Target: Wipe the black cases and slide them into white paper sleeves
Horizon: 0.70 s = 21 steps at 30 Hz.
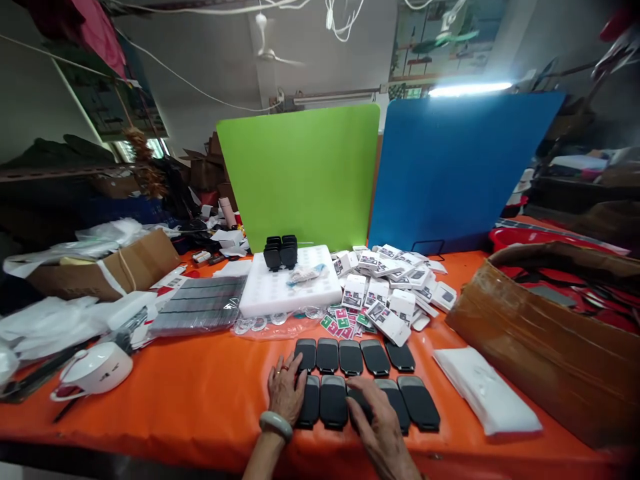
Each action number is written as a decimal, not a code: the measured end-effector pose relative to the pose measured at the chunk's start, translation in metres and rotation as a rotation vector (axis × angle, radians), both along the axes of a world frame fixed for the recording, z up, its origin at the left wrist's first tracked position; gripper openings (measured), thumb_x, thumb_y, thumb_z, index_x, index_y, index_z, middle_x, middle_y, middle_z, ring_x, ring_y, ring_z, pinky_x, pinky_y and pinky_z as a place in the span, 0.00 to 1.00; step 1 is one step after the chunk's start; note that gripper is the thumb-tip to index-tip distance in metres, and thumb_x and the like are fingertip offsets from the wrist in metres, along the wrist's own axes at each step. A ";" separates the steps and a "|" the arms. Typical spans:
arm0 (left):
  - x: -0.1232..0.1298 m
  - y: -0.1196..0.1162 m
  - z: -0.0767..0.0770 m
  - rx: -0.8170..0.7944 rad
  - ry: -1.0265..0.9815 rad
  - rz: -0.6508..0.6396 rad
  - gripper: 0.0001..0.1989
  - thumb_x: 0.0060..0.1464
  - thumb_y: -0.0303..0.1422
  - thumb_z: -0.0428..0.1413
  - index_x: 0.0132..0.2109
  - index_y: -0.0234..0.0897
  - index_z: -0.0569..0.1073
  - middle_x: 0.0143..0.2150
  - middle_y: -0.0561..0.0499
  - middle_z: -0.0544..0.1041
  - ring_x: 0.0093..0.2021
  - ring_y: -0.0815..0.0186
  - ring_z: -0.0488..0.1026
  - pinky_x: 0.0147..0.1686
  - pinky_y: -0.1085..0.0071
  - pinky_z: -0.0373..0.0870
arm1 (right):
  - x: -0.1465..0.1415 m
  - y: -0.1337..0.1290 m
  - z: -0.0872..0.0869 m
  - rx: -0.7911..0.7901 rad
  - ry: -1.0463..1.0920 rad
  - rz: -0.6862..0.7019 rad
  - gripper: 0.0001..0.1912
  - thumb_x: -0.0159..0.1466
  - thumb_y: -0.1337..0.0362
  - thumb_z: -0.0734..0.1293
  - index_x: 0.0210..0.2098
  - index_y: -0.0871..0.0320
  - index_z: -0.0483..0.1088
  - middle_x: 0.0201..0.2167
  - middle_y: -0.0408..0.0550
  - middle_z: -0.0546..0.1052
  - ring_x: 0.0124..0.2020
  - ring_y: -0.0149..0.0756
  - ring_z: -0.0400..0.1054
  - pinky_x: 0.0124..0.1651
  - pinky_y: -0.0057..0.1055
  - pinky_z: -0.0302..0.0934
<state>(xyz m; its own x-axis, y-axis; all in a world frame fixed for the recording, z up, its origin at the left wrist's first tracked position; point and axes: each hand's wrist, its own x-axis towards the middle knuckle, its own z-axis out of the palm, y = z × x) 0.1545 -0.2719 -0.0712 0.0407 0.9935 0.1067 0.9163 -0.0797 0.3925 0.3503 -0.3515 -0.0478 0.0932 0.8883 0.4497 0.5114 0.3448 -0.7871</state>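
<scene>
Two rows of flat black cases with grey top ends lie side by side on the orange tabletop; one is the front-row case [333, 402] between my hands. My left hand [287, 389], with a pale bangle at the wrist and a ring, rests at the rows' left end. Its fingers are spread, touching the leftmost back case [306, 353] and the leftmost front case [311, 403]. My right hand [380, 427] reaches over the front row. Its thumb and fingers are bent round the middle black case [361, 403], partly hiding it.
Behind the cases are small white boxes [377, 293], printed cards [343, 322] and a white foam block [255, 293] bearing upright black pieces [281, 252]. A cardboard box [545, 353] and white packet [487, 390] lie right; a white mug [95, 369] stands left.
</scene>
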 end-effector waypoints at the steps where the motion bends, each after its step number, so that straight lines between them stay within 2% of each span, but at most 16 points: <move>1: 0.000 0.000 0.000 0.004 0.003 -0.001 0.21 0.60 0.32 0.46 0.59 0.38 0.68 0.62 0.46 0.67 0.65 0.50 0.57 0.61 0.50 0.54 | 0.009 -0.004 -0.004 0.017 -0.014 -0.052 0.11 0.66 0.63 0.60 0.47 0.51 0.68 0.46 0.53 0.75 0.48 0.45 0.69 0.50 0.43 0.64; 6: -0.001 0.003 -0.004 0.044 0.019 -0.013 0.21 0.60 0.33 0.47 0.59 0.39 0.68 0.61 0.46 0.68 0.64 0.51 0.57 0.60 0.50 0.57 | 0.059 -0.012 -0.020 0.079 -0.122 -0.316 0.12 0.65 0.60 0.61 0.47 0.55 0.68 0.45 0.56 0.76 0.48 0.47 0.69 0.52 0.49 0.61; 10: -0.001 0.005 -0.007 0.039 0.026 -0.028 0.21 0.60 0.33 0.47 0.59 0.39 0.68 0.61 0.44 0.67 0.65 0.50 0.57 0.60 0.49 0.56 | 0.089 -0.010 -0.032 0.105 -0.238 -0.458 0.19 0.66 0.54 0.59 0.49 0.60 0.69 0.48 0.58 0.74 0.51 0.48 0.67 0.55 0.50 0.59; 13: 0.000 0.004 -0.008 0.039 0.034 -0.031 0.21 0.61 0.35 0.48 0.59 0.37 0.68 0.63 0.40 0.65 0.65 0.48 0.56 0.61 0.48 0.56 | 0.098 -0.006 -0.042 0.040 -0.311 -0.467 0.26 0.66 0.49 0.57 0.54 0.62 0.66 0.52 0.61 0.71 0.56 0.51 0.63 0.56 0.51 0.58; 17: 0.005 0.000 -0.008 0.090 0.014 -0.011 0.27 0.59 0.41 0.50 0.63 0.33 0.63 0.68 0.35 0.54 0.67 0.44 0.48 0.62 0.47 0.53 | 0.098 -0.003 -0.057 -0.037 -0.356 -0.458 0.31 0.66 0.46 0.56 0.56 0.64 0.64 0.56 0.64 0.68 0.57 0.52 0.62 0.55 0.50 0.59; 21: 0.013 -0.004 -0.010 0.032 -0.028 -0.114 0.29 0.59 0.44 0.49 0.63 0.35 0.62 0.68 0.38 0.54 0.68 0.46 0.48 0.63 0.46 0.50 | 0.088 -0.004 -0.068 -0.034 -0.416 -0.454 0.30 0.66 0.47 0.56 0.56 0.64 0.65 0.57 0.64 0.67 0.59 0.53 0.59 0.56 0.51 0.58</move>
